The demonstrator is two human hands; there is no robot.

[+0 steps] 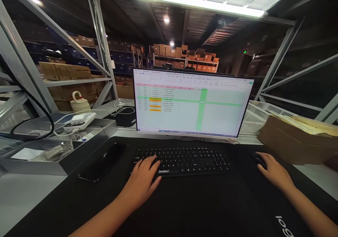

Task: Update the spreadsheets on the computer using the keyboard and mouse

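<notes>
My left hand lies flat on the left end of a black keyboard, fingers spread over the keys. My right hand rests over a black mouse on the right, fingers curved round it. Both sit on a large black desk mat. Behind the keyboard stands a monitor showing a spreadsheet with green highlighted row and column and orange cells.
A black phone lies left of the keyboard. A grey metal tray holds a white scanner and papers. A cream jug stands behind it. At right are white baskets and a cardboard box. Shelving with cartons fills the background.
</notes>
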